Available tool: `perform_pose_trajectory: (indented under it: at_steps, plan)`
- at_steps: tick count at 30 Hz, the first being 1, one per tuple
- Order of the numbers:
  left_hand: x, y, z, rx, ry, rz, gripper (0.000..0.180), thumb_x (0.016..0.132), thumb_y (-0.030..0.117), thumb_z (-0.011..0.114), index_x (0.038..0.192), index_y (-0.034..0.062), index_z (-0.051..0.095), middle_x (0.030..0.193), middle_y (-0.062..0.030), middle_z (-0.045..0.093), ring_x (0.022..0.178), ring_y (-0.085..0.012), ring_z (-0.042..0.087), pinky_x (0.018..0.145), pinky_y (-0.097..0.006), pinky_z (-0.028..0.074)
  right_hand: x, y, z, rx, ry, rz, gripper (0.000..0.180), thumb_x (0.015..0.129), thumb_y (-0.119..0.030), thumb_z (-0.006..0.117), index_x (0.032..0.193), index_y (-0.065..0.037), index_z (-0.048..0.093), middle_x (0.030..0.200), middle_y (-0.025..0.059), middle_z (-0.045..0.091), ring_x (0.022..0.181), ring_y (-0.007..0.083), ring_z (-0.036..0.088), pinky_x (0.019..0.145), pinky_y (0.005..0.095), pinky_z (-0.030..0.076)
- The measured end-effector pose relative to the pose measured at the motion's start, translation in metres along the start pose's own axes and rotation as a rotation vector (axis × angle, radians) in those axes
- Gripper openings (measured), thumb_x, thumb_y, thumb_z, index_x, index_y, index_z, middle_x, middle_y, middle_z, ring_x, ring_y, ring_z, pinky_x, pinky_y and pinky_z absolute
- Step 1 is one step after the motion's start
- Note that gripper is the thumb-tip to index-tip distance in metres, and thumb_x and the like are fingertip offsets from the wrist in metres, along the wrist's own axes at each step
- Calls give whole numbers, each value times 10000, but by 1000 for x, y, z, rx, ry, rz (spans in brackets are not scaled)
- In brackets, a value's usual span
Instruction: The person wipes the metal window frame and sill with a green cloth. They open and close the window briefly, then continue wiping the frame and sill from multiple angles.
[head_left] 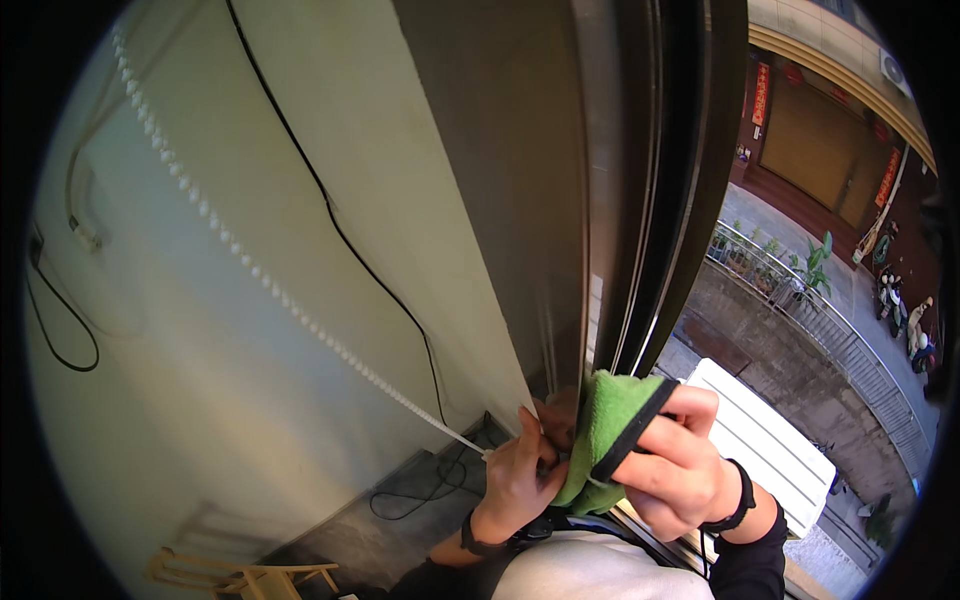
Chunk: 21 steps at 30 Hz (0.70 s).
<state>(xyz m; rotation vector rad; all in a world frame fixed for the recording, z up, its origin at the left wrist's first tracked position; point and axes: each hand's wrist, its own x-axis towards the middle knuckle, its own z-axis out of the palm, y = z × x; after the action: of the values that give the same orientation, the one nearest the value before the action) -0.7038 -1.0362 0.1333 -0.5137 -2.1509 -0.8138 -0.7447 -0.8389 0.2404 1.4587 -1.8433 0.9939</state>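
Note:
My right hand [680, 475] grips a folded green cloth [620, 415] with a black border. Its fingers wrap over that border, and the cloth lies against the edge of the dark window frame [640, 200]. Close by on the left, my left hand [512, 490] is beside the lower corner of the wall, with its index finger pointing up and its other fingers curled in. The thumb reaches toward the cloth; whatever those fingers hold is hidden. A white bead chain [270, 288] slants down to the back of my left hand. I cannot tell whether they touch.
A black cable [330, 205] runs down the pale wall [200, 330] to loops on the grey floor. At bottom left stands a wooden stool or chair [245, 578]. Outside are a white slatted unit [760, 440], a metal railing [850, 320], potted plants and parked scooters.

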Motion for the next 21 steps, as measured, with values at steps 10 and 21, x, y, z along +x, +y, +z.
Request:
perform_pose_trajectory:
  at_steps: [10, 21]
  plan:
    - [1, -5, 4, 4, 36, 25, 945, 664, -12, 775, 1451, -171, 276, 583, -57, 560, 471, -201, 569, 460, -321, 478, 27, 6, 17, 15, 271, 14, 342, 644, 49, 789, 963, -62, 735, 1022, 91, 634, 846, 240, 605, 745, 322, 471]
    - [7, 2, -6, 22, 51, 15, 900, 671, 0, 766, 1432, -137, 305, 641, -93, 589, 531, -238, 599, 500, -338, 496, 39, 1, 24, 56, 421, 99, 245, 663, 41, 818, 867, 16, 684, 842, 114, 640, 677, 249, 618, 596, 313, 499]
